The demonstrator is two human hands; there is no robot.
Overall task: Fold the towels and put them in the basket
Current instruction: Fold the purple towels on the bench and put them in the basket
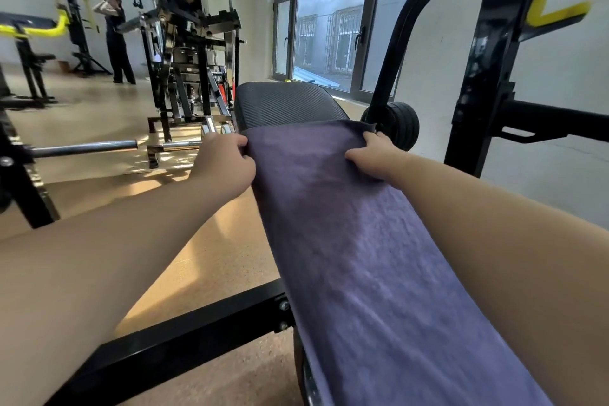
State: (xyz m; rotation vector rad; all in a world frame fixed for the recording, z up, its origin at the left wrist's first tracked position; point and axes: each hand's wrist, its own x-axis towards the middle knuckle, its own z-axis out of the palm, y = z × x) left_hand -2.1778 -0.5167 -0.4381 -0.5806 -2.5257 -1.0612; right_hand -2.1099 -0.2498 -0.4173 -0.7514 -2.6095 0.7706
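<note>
A long purple towel (356, 241) lies spread lengthwise along a black padded gym bench (283, 102), covering most of it. My left hand (224, 161) pinches the towel's far left corner at the bench's edge. My right hand (372, 155) grips the far right corner, bunching the cloth a little. Both arms are stretched forward over the towel. No basket is in view.
A black rack frame (487, 69) with a small wheel (398, 123) stands to the right of the bench. A black floor bar (184, 336) runs at the lower left. A chrome bar (85, 148) and weight machines (184, 43) stand to the left. A person (117, 39) stands far back.
</note>
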